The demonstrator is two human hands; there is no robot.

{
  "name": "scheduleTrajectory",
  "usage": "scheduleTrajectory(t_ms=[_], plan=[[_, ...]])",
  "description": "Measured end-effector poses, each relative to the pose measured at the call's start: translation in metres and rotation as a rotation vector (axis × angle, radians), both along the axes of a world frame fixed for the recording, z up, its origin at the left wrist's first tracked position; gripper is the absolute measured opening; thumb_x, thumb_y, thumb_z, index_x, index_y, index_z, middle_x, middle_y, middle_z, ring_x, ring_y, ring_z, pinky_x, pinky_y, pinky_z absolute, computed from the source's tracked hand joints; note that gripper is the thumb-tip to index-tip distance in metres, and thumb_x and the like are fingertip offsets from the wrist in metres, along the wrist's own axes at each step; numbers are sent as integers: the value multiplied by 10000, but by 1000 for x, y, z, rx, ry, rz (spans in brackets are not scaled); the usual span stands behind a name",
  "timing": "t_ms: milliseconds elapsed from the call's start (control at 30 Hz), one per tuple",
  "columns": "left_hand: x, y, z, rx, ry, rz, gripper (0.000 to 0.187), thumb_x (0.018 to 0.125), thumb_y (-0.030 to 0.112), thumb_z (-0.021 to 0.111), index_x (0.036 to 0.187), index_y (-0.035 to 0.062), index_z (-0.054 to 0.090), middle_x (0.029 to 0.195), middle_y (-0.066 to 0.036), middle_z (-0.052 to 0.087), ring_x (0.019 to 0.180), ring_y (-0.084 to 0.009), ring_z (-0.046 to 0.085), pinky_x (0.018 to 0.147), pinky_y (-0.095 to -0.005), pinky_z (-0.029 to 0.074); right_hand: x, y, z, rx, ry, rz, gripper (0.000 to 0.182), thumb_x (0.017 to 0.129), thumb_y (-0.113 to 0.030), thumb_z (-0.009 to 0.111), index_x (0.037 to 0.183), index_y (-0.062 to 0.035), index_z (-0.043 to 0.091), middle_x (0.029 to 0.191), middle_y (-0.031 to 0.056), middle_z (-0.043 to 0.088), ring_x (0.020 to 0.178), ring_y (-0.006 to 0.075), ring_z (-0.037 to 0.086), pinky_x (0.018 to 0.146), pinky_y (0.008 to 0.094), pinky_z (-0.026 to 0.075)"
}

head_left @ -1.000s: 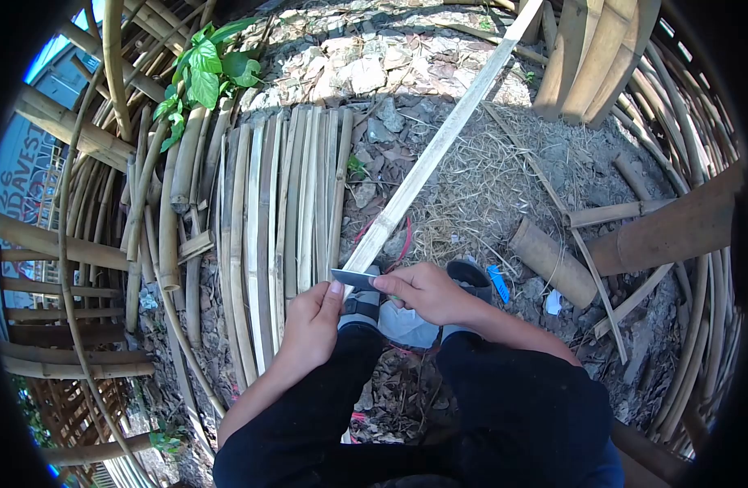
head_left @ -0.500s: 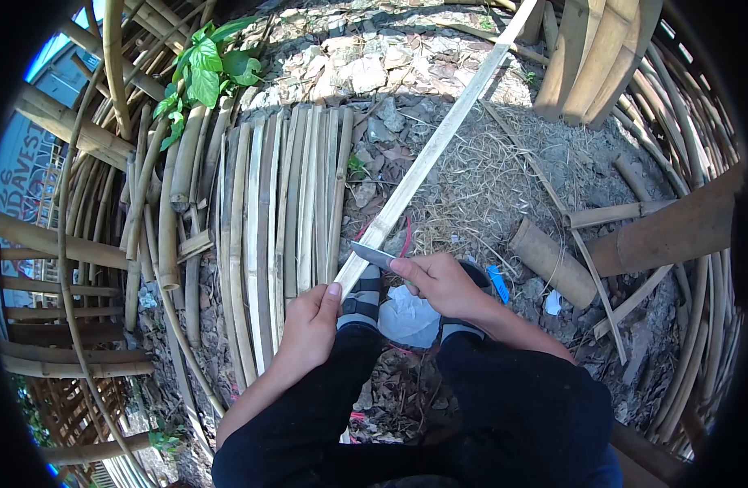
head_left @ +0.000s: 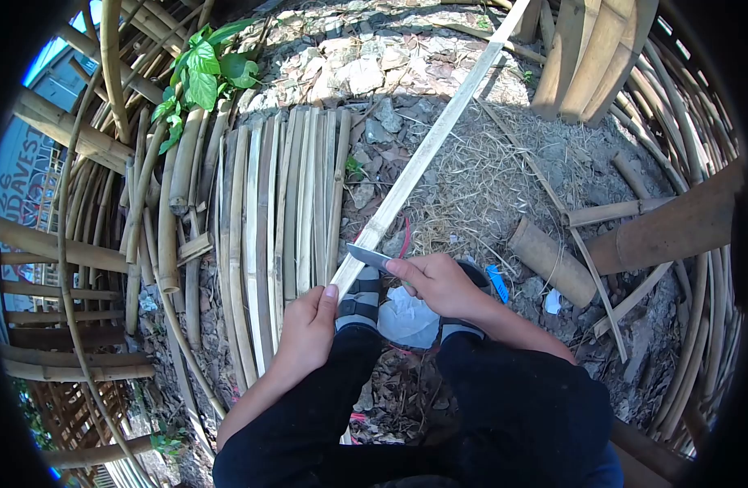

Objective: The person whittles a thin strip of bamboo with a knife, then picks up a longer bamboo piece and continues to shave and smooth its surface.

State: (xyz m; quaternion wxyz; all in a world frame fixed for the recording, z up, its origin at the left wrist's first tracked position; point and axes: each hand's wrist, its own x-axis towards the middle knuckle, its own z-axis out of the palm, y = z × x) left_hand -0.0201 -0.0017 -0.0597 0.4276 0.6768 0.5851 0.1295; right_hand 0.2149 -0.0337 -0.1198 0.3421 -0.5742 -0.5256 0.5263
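Observation:
A long pale bamboo strip (head_left: 427, 153) runs from between my legs up to the top right. My left hand (head_left: 307, 325) grips its lower end, thumb on top. In my right hand (head_left: 435, 285) is a knife (head_left: 369, 256), its fingers wrapped round the handle. The grey blade lies across the strip, just above my left thumb. The handle is mostly hidden by my fingers.
Several split bamboo strips (head_left: 296, 203) lie side by side at the left. Crumpled clear plastic (head_left: 408, 319) sits between my feet. A thick bamboo piece (head_left: 553, 262) and a blue wrapper (head_left: 497, 283) lie at the right. Leafy green plant (head_left: 203, 69) at upper left.
The knife and my right hand have shifted very slightly to the left. The strip and my left hand have also moved slightly left. Both grips look the same.

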Motion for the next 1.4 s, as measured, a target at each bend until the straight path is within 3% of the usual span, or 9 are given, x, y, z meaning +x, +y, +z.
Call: scheduleTrajectory(t_ms=[67,367,700,1033,1100,1233,1300,1400], plan=[[1,-1,-1,27,2,-5,483,1053,309,451,730,-32,565,553,-128,516,498,-216,519,523,-395,418,1,-1,15,6,-171,-70,613,965,-578,512,686,-52,661,558,82,571,538,272,585,566,408,441],[5,-2,7,-16,15,-24,470,1050,311,455,765,-41,583,574,-135,531,519,-219,528,534,-388,422,7,-10,21,9,-264,-145,581,945,-570,546,719,-57,700,559,105,574,560,310,601,577,429,442],[5,-3,13,-42,27,-27,453,1048,308,463,789,-42,589,574,-133,527,520,-213,520,531,-387,415,5,-18,29,33,-284,-202,578,941,-572,551,734,-56,712,527,113,553,535,321,594,555,432,440],[2,-5,13,-60,6,-53,461,1047,320,463,773,-29,590,560,-107,513,516,-189,487,528,-377,406,4,-25,33,38,-311,-254,514,942,-539,577,802,-73,743,505,95,534,484,273,572,522,403,425],[0,-6,12,-112,-38,-33,458,1050,358,472,788,3,594,599,24,460,532,-58,399,495,-260,329,5,-27,31,38,-313,-264,506,941,-536,581,812,-75,747,504,95,532,481,272,568,521,400,422],[-3,-6,9,-111,-62,-30,458,1048,357,474,780,6,593,595,24,459,532,-59,401,497,-260,331,5,-30,29,39,-298,-282,505,941,-537,582,817,-76,747,504,101,529,479,263,564,523,400,422],[-3,-5,13,-101,-6,-44,466,1045,329,470,763,-22,587,573,-89,516,536,-172,486,540,-361,411,5,-30,28,29,-305,-289,507,942,-538,581,818,-75,747,505,104,529,482,260,565,524,399,422],[-1,-7,15,-79,-10,-36,468,1045,328,469,760,-23,590,574,-92,520,537,-173,498,541,-363,413,5,-31,27,-3,-290,-295,506,944,-539,579,818,-80,749,510,97,541,495,266,570,531,403,426]])
